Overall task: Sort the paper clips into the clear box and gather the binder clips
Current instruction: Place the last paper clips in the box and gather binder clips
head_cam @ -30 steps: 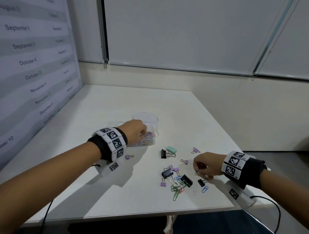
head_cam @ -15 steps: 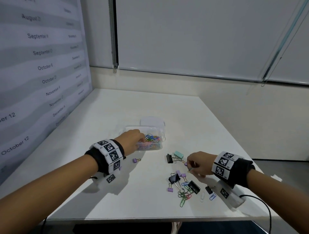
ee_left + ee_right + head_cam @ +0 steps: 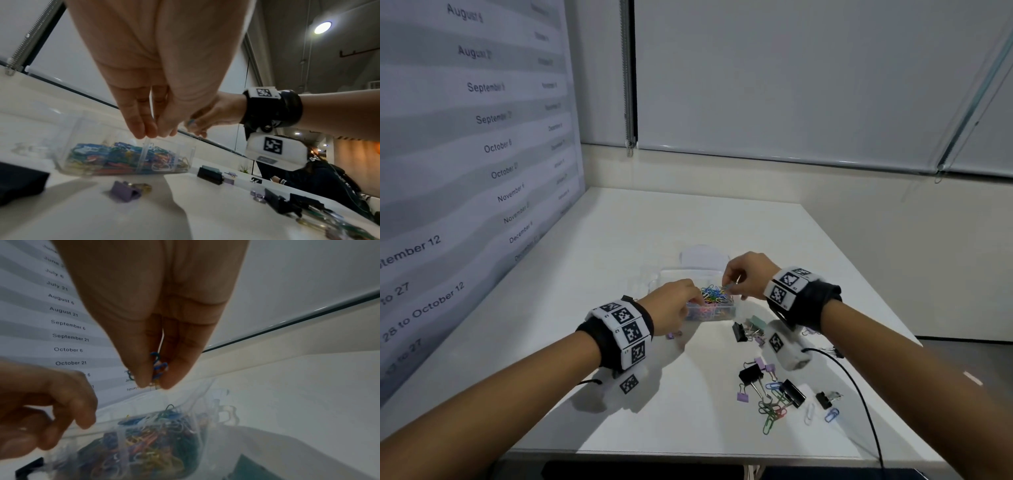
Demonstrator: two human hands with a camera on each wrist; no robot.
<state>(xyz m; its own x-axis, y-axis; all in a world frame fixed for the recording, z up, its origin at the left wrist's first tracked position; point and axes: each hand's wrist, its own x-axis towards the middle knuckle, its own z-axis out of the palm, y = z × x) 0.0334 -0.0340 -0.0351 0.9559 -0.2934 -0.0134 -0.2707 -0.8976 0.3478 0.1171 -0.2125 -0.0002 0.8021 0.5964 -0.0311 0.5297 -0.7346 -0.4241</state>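
White desk [image 3: 640,240] beneath drawn blinds: the clear box [image 3: 710,310], heaped with coloured paper clips, sits mid-desk. Above it the right hand [image 3: 748,274] pinches blue paper clips [image 3: 158,368]; the left hand's [image 3: 674,305] bunched fingers [image 3: 141,123] touch its rim. Binder clips [image 3: 751,375] lie scattered just right of the box.

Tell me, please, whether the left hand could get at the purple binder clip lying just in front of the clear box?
Probably yes. The purple binder clip lies alone on bare table just below the left hand, whose fingers rest on the clear box rim and seem to hold nothing.
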